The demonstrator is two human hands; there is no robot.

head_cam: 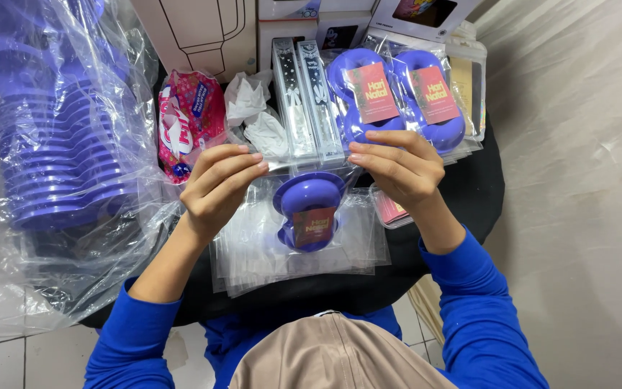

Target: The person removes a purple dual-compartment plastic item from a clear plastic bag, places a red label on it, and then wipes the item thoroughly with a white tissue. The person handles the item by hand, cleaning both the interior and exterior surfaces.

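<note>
Head view: looking straight down at both hands over a dark work surface (480, 173), blue sleeves at the bottom of frame.
Left hand (216, 189): fingers curled closed, pinching the upper left edge of a clear plastic sleeve (268, 189).
Right hand (401, 169): fingers bent and closed on the sleeve's upper right edge, fingertips pointing inward.
Held item: the sleeve carries a purple dumbbell-shaped plastic piece (309, 210) with a red card (314, 220) over its lower half; it sits between the two hands, just above the pile below.
Under it: a stack of empty clear bags (253, 252) lying flat on the surface.
Beyond the hands: two finished packs of the same purple pieces with red cards (397, 97), lying side by side and overlapping.
Next to those: two long narrow clear boxes (305, 101) with dark dotted inserts, then crumpled white paper (253, 115) and a pink printed packet (188, 122).
Far left: a large clear bag holding a nested stack of purple pieces (55, 137).
Top edge: white cartons (196, 32).
Right side: beige cloth (577, 180).
</note>
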